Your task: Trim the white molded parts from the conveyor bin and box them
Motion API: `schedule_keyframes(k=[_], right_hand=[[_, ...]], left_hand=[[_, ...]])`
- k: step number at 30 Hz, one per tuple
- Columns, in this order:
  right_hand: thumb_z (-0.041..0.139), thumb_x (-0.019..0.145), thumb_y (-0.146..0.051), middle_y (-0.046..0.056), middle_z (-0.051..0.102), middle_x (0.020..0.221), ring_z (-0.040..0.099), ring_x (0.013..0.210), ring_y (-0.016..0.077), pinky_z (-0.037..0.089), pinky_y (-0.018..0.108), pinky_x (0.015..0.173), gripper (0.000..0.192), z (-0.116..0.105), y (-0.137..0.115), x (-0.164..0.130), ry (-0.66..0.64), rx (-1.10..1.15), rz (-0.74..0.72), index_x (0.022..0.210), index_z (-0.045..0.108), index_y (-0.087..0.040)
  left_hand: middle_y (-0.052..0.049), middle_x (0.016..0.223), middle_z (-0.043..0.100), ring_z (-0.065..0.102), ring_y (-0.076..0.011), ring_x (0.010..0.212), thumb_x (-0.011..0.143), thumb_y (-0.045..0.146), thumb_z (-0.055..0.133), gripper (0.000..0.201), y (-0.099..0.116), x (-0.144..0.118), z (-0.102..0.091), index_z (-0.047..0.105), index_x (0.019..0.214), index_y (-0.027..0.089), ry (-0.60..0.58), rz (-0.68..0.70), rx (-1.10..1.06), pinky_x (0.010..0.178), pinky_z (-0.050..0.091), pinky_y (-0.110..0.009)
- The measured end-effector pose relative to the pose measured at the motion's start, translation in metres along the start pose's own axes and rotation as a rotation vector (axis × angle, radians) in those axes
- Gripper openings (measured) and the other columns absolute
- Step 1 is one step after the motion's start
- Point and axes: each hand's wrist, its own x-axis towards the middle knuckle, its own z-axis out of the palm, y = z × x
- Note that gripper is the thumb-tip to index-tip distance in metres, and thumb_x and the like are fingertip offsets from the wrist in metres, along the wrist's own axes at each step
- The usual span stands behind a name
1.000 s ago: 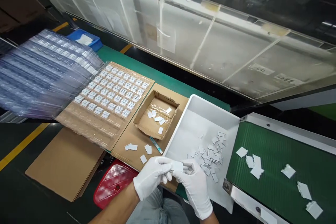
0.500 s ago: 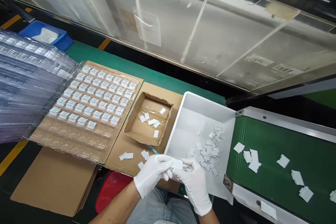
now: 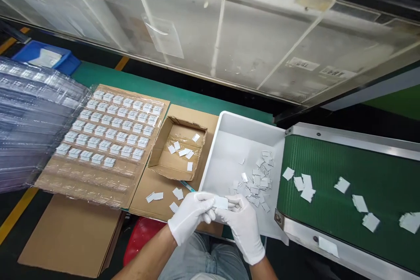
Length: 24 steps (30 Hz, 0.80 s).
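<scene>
A small flat white piece is pinched between both hands, near the front edge of the table. My left hand, in a white glove, grips its left end. My right hand, gloved the same way, closes on its right end; the fingers partly hide it, so I cannot tell whether it is one piece or a thin stack. Just behind and to the right, a white tray holds a loose heap of similar white pieces. Several more white pieces lie on cardboard left of my hands.
A cardboard box holds several white pieces. Left of it, a clear plastic tray carries rows of stacked pieces beside piled plastic trays. At right, a green conveyor belt carries loose pieces to the white tray. A machine panel spans the back.
The camera view has shifted slightly, and pieces on the belt sit a little nearer the white tray. Both hands keep hold of the white piece in nearly the same pose.
</scene>
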Motion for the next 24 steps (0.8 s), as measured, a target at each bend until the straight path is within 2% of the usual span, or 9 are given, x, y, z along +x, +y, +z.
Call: schedule_keyframes(k=[6,14,24], right_hand=[[0.089,0.043,-0.012,0.0,0.073,0.072,0.069,0.071,0.0181,0.054,0.026,0.065,0.043,-0.013,0.002,-0.006,0.016,0.032,-0.015,0.076,0.062,-0.017],[0.087,0.046,-0.01,0.001,0.073,0.073,0.068,0.071,0.0171,0.053,0.026,0.067,0.04,-0.022,0.003,-0.011,0.032,0.016,-0.043,0.076,0.063,-0.017],[0.087,0.045,-0.011,0.002,0.073,0.073,0.068,0.07,0.0178,0.053,0.026,0.066,0.038,-0.023,-0.001,-0.011,0.028,0.032,-0.031,0.075,0.063,-0.017]], left_hand=[[-0.002,0.054,0.062,0.051,-0.0057,0.046,0.063,0.047,0.084,0.04,-0.008,0.003,0.01,0.076,0.076,0.009,-0.03,0.013,-0.002,0.043,0.037,-0.015],[-0.003,0.053,0.062,0.05,-0.0057,0.044,0.058,0.053,0.085,0.052,-0.015,0.006,0.019,0.078,0.082,0.007,-0.022,0.004,0.056,0.041,0.037,-0.015],[-0.005,0.057,0.065,0.052,-0.0063,0.045,0.053,0.054,0.087,0.057,-0.018,0.007,0.022,0.077,0.086,0.008,0.001,-0.03,0.012,0.041,0.038,-0.015]])
